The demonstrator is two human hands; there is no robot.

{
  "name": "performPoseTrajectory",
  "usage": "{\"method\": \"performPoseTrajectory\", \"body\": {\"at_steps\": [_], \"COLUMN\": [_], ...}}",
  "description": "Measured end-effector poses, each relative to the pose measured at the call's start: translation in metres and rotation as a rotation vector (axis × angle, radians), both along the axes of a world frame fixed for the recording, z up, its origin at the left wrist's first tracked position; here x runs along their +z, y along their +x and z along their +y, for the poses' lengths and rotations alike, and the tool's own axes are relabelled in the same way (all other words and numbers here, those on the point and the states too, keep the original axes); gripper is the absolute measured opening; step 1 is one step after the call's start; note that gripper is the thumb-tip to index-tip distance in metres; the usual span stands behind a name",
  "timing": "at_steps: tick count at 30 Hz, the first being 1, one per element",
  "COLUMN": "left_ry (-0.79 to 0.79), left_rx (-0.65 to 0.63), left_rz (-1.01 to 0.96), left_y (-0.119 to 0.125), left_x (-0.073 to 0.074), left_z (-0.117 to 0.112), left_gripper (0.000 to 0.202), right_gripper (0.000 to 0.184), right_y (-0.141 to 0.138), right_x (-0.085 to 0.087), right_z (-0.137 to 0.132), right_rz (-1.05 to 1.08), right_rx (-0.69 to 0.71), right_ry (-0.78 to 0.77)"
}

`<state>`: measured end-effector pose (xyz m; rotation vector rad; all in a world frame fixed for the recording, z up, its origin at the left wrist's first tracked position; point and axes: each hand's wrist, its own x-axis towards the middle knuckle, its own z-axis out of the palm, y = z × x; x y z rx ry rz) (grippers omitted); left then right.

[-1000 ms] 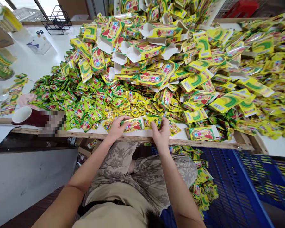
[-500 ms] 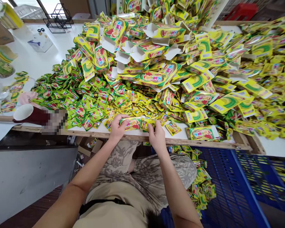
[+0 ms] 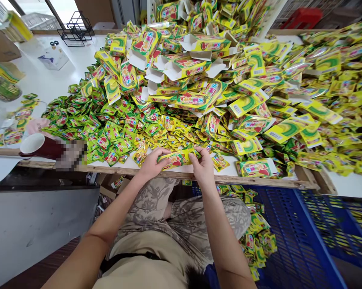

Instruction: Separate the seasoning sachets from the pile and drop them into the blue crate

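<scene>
At the near edge of the white table (image 3: 48, 80), my left hand (image 3: 152, 162) and my right hand (image 3: 203, 166) both grip one small yellow-green carton (image 3: 176, 158), one hand at each end. The carton lies sideways between my fingers, just above the wooden table edge (image 3: 168, 174). Right behind it spreads a heap of small green and yellow sachets (image 3: 117, 128). Farther back lies a big pile of open cartons (image 3: 195, 68) with white flaps showing.
A dark red paper cup (image 3: 39, 145) lies on its side at the left table edge. A blue plastic crate (image 3: 292, 237) sits below right, with loose sachets (image 3: 257, 237) beside my lap. A black wire rack (image 3: 75, 28) and a small box with scissors (image 3: 52, 56) stand at the back left.
My hands have drawn closer together on the carton; the right hand moved left and the sachets at the carton's right end are now covered by my fingers.
</scene>
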<state>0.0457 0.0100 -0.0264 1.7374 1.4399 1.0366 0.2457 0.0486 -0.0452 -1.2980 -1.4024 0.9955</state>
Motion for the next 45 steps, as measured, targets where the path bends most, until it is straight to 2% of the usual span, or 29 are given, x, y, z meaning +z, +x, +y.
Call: {"method": "performPoseTrajectory", "body": {"at_steps": [5, 7, 10, 13, 16, 19, 25, 28, 31, 34, 37, 41, 45], "left_ry": [0.002, -0.009, -0.004, 0.017, 0.046, 0.045, 0.036, 0.046, 0.045, 0.045, 0.061, 0.073, 0.046], "left_rx": [0.005, 0.010, 0.021, 0.027, 0.024, 0.049, 0.085, 0.117, 0.122, 0.095, 0.080, 0.023, 0.030], "left_rz": [0.495, 0.586, 0.571, 0.503, 0.468, 0.436, 0.355, 0.305, 0.282, 0.306, 0.341, 0.397, 0.377], "left_y": [0.014, 0.019, 0.023, 0.022, 0.022, 0.025, 0.026, 0.025, 0.025, 0.027, 0.029, 0.033, 0.033], "left_x": [0.011, 0.011, 0.005, 0.001, -0.001, -0.002, -0.003, -0.003, -0.001, 0.001, 0.002, -0.001, 0.000], "left_z": [0.003, 0.006, 0.010, 0.009, 0.008, 0.007, 0.009, 0.009, 0.009, 0.008, 0.007, 0.007, 0.008], "left_gripper": [0.070, 0.074, 0.068, 0.065, 0.067, 0.072, 0.072, 0.069, 0.065, 0.062, 0.062, 0.061, 0.059], "right_gripper": [0.025, 0.022, 0.022, 0.027, 0.031, 0.033, 0.036, 0.029, 0.021, 0.025, 0.013, 0.014, 0.022], "right_y": [-0.010, -0.014, -0.015, -0.013, -0.018, -0.030, -0.047, -0.040, -0.026, -0.014, -0.008, -0.011, -0.016], "right_x": [0.015, 0.021, 0.023, 0.018, 0.015, 0.014, 0.016, 0.017, 0.021, 0.030, 0.039, 0.049, 0.054], "right_z": [-0.002, -0.003, -0.003, -0.001, 0.001, 0.001, -0.002, -0.006, -0.007, -0.006, 0.000, 0.006, 0.008], "right_rz": [0.020, 0.054, 0.114, 0.253, 0.440, 0.529, 0.566, 0.430, 0.173, -0.070, -0.293, -0.515, -0.576], "right_rx": [0.008, 0.042, 0.144, 0.202, 0.090, -0.056, -0.136, -0.045, 0.080, 0.161, 0.203, 0.243, 0.318], "right_ry": [-0.016, 0.001, -0.010, -0.144, -0.240, -0.223, -0.171, -0.126, -0.032, 0.054, 0.123, 0.115, 0.072]}}
